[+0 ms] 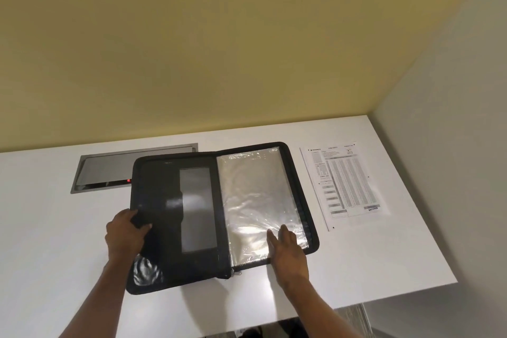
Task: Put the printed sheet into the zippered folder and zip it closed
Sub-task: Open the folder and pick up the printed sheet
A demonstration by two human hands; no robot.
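Both bare forearms reach forward from the bottom edge over the white tabletop (55, 214), angled toward each other. The left hand (126, 233) curls around the left edge of the one black zippered fabric folder (156, 200), thumb on the inner face and fingers wrapped under the edge, gripping it. The right hand (288, 252) lies flat and open, fingers spread and palm down, pressing the near corner of the crinkled clear plastic sleeve (255, 195) that fills the folder's right half. The folder lies fully opened on the tabletop, its left half bearing a grey rectangular window pocket (196, 208). One printed white paper sheet (345, 184) rests on the tabletop just right of the folder, apart from both hands. One grey metal cable hatch (104, 167) sits recessed behind the folder's left half.
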